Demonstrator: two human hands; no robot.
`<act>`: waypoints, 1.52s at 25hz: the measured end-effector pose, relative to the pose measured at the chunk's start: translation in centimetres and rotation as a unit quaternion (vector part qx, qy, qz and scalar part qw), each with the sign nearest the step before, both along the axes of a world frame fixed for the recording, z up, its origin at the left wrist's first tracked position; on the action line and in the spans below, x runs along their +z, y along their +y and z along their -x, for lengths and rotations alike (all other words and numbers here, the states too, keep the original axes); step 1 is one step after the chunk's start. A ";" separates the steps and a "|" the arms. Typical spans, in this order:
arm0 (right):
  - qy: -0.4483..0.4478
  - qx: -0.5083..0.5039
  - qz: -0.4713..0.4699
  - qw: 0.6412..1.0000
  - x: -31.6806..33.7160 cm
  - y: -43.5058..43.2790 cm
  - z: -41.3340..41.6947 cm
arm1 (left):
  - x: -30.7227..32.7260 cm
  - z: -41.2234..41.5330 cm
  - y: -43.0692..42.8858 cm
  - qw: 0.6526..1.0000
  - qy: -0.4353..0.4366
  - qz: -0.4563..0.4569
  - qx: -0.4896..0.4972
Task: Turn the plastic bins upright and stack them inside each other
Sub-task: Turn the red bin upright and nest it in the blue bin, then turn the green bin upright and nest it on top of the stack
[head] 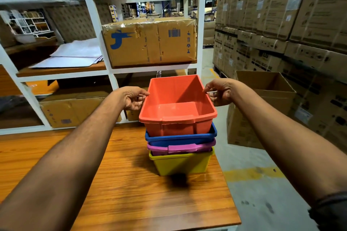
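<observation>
An upright orange bin (pixel 176 107) sits in the top of a nested stack, above a blue bin (pixel 180 138), a purple bin (pixel 180 148) and a yellow bin (pixel 181 163) at the bottom. The stack stands near the right edge of the wooden table (pixel 116 184). My left hand (pixel 134 97) pinches the orange bin's left rim. My right hand (pixel 218 92) pinches its right rim. The orange bin rides higher than the others and is not fully seated.
A white shelving rack (pixel 97 24) stands behind the table, holding a taped cardboard box (pixel 150 41) and white sheets (pixel 75 54). An open cardboard box (pixel 261 105) sits on the floor to the right. Stacked cartons (pixel 281 15) fill the right side.
</observation>
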State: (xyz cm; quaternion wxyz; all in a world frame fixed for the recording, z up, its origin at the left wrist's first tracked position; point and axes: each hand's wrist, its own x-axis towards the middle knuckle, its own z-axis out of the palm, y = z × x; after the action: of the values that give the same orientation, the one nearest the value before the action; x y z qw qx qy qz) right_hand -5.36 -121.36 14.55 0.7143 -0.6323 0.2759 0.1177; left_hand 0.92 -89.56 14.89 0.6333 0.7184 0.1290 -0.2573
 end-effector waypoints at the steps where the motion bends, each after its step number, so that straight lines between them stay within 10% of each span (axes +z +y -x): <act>1: 0.004 -0.004 0.002 1.000 -0.4 0.2 0.0 | -0.3 0.2 -0.1 1.000 0.000 -0.002 0.005; 11: -0.051 -0.026 0.118 0.991 -0.6 2.2 2.7 | -1.6 2.2 -1.0 0.996 -0.068 -0.032 0.040; 17: -0.360 -0.095 0.347 0.861 -1.1 5.4 9.0 | -1.4 10.4 -0.4 0.887 -0.438 -0.093 0.115; 23: -0.485 -0.013 0.412 0.771 -7.0 10.1 18.8 | -8.2 22.3 1.3 0.824 -0.526 -0.118 0.174; 30: -0.467 0.190 0.369 0.781 -14.8 17.1 26.3 | -15.4 34.0 4.4 0.814 -0.484 -0.274 0.168; 38: -0.369 0.257 0.112 0.886 -18.6 30.2 35.0 | -19.2 46.2 14.9 0.891 -0.317 -0.093 0.312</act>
State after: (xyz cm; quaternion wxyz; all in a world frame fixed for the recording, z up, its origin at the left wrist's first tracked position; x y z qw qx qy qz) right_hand -40.33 -91.16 -4.09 0.6339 -0.7546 -0.1679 0.0238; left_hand -45.24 -74.70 -4.30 0.6181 0.7406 0.1620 0.2078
